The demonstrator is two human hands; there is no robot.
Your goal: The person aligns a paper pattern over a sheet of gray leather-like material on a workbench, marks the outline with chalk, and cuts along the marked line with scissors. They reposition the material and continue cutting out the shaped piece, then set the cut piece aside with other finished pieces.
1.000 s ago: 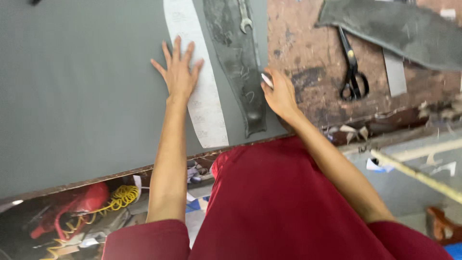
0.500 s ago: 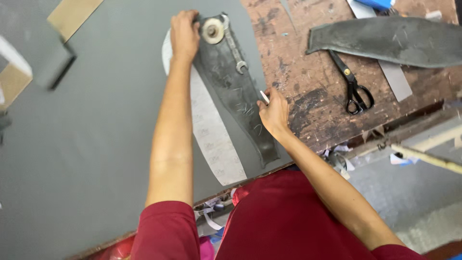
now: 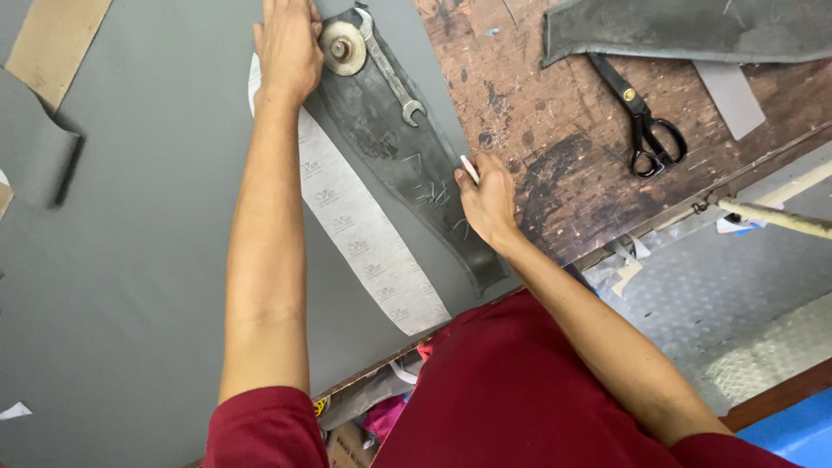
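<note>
A long dark curved pattern piece [image 3: 394, 147] lies on a large grey sheet [image 3: 130, 260], weighted at its far end by a round metal disc [image 3: 341, 48] and a spanner [image 3: 387, 76]. My left hand [image 3: 288, 48] presses flat on the far end, beside the disc, fingers closed together. My right hand [image 3: 487, 199] rests at the pattern's right edge and pinches a small white chalk stick [image 3: 469, 168]. A pale strip of printed backing [image 3: 360, 230] runs alongside the pattern on its left.
Black scissors [image 3: 643, 121] lie on the worn wooden table [image 3: 555, 113] to the right. Another dark grey piece [image 3: 693, 30] sits at the far right. A folded grey flap [image 3: 39, 152] and tan card [image 3: 61, 43] are at the left. Metal floor plate [image 3: 719, 312] shows below the table edge.
My left hand has slid from mid-sheet up to the pattern's far end by the disc. My right hand stays at the pattern's edge with the chalk. The view has closed in.
</note>
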